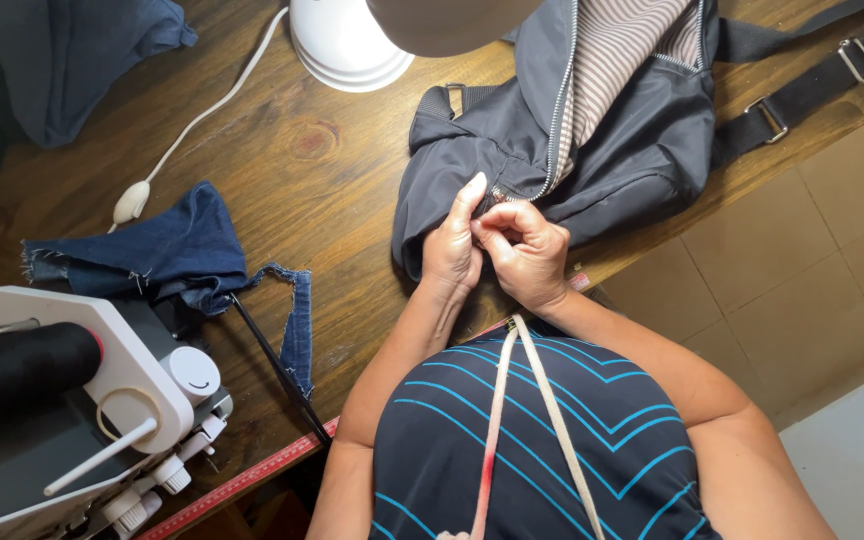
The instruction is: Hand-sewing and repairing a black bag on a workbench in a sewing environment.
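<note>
1. We hold both forearms forward from the torso, converging so the hands meet ahead of the chest.
2. Our left hand (452, 245) lies palm down, thumb extended straight forward, remaining fingers curled under and out of sight.
3. Our right hand (524, 252) is curled into a loose fist, knuckles up, fingertips pinched together at the left thumb.
4. The two hands touch along their inner edges.
5. Both wrists are bare; the right wrist bends inward.
</note>
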